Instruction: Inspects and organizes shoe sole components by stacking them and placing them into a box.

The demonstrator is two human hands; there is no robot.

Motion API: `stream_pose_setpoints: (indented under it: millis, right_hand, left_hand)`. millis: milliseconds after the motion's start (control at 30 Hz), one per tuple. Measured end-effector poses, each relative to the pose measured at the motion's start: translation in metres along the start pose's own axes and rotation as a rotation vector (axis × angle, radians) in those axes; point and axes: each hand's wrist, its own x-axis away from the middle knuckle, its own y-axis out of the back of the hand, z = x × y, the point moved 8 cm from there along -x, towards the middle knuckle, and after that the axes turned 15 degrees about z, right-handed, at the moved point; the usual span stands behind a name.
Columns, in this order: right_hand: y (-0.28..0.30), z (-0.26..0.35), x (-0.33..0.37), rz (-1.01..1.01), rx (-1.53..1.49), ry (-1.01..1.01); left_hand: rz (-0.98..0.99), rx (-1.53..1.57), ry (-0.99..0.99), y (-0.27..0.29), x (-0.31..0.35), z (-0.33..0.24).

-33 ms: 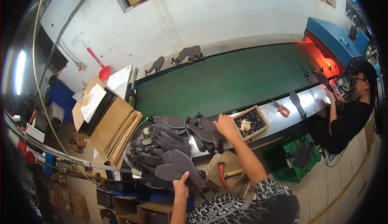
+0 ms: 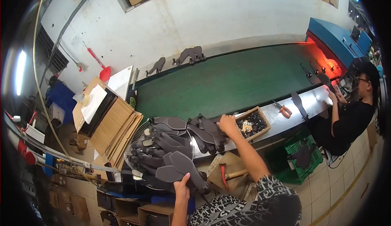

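Observation:
My left hand (image 2: 182, 188) is closed on the edge of a dark grey sole-shaped piece (image 2: 181, 163), thumb on top, at the near side of a heap. The heap of similar dark grey pieces (image 2: 163, 142) fills a round wire-rimmed basket (image 2: 131, 150). More sole-shaped pieces (image 2: 204, 129) lie just right of it on the metal ledge. My right hand (image 2: 229, 125) reaches to their right end, fingers curled in beside the rightmost piece; what the fingertips hold, if anything, is hidden. A wooden box (image 2: 266, 129) of small black parts stands right beside this hand.
Beyond runs a green conveyor belt (image 2: 220, 83). Orange-handled pliers (image 2: 284, 109) lie on the metal ledge (image 2: 313, 99). A hammer (image 2: 234, 174) rests below my right forearm, near a green crate (image 2: 299, 160). Flattened cardboard (image 2: 110, 124) leans at left. A co-worker (image 2: 346, 116) sits at right.
My right hand has shifted very slightly to the right and the pieces beside it show a little more. My left hand has hardly moved.

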Motion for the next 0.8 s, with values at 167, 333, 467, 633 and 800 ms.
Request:
stream_pose_setpoints:
  millis: [167, 333, 467, 633, 800]
  right_hand:
    - [-0.036, -0.035, -0.046, 0.398, -0.355, -0.126]
    - [-0.021, -0.048, 0.003, 0.173, -0.958, 0.064]
    - [0.030, -0.004, 0.057, 0.087, -1.150, 0.271]
    - [0.036, 0.056, 0.122, 0.247, -1.494, 0.413]
    - [0.034, 0.102, 0.165, 0.350, -1.523, 0.362]
  left_hand:
    - [-0.037, -0.017, -0.058, -0.003, 0.006, -0.017]
    - [-0.028, -0.026, -0.020, 0.007, 0.003, -0.011]
    - [0.011, -0.047, -0.047, -0.005, -0.004, -0.021]
    - [0.055, -0.008, -0.018, -0.027, -0.028, -0.021]
    - [0.098, -0.045, 0.040, -0.043, -0.040, -0.023]
